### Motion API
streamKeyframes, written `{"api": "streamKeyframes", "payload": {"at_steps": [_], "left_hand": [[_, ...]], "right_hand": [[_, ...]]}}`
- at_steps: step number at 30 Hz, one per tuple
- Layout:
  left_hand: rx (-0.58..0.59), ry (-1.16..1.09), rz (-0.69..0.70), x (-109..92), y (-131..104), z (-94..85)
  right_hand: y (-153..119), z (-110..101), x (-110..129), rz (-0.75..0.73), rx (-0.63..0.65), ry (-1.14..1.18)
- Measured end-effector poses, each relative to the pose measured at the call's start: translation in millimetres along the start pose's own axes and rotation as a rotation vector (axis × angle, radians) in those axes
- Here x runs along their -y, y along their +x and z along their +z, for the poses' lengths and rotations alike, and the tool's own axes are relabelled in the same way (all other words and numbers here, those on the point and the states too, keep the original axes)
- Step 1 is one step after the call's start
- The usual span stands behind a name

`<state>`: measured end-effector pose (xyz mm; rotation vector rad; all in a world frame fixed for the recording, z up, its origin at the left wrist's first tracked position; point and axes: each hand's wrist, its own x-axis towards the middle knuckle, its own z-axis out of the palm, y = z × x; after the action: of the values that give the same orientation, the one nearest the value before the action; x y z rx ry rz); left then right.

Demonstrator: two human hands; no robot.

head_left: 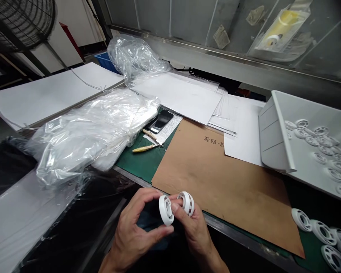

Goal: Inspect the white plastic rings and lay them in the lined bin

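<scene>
Just in front of the table's near edge, my left hand grips a white plastic ring by its rim, between thumb and fingers. Close beside it, my right hand is closed around a second white slotted ring, with a finger through its middle. The right thumb reaches toward the left ring; whether it touches cannot be made out. More white slotted rings lie on the green table at the right.
Brown cardboard covers the table before me. A white bin at the right holds several rings. Yellow-handled pliers and a phone lie left of the cardboard. Clear plastic bags and white sheets spread behind.
</scene>
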<state>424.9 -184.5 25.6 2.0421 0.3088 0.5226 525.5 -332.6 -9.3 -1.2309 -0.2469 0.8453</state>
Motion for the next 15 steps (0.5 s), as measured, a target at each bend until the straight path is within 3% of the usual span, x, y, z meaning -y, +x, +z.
{"api": "streamKeyframes", "payload": {"at_steps": [15], "left_hand": [[-0.034,-0.12,-0.203,4.1,-0.6,-1.5]], "right_hand": [[-2.3,1.4,0.2,0.067,0.033,0.004]]}}
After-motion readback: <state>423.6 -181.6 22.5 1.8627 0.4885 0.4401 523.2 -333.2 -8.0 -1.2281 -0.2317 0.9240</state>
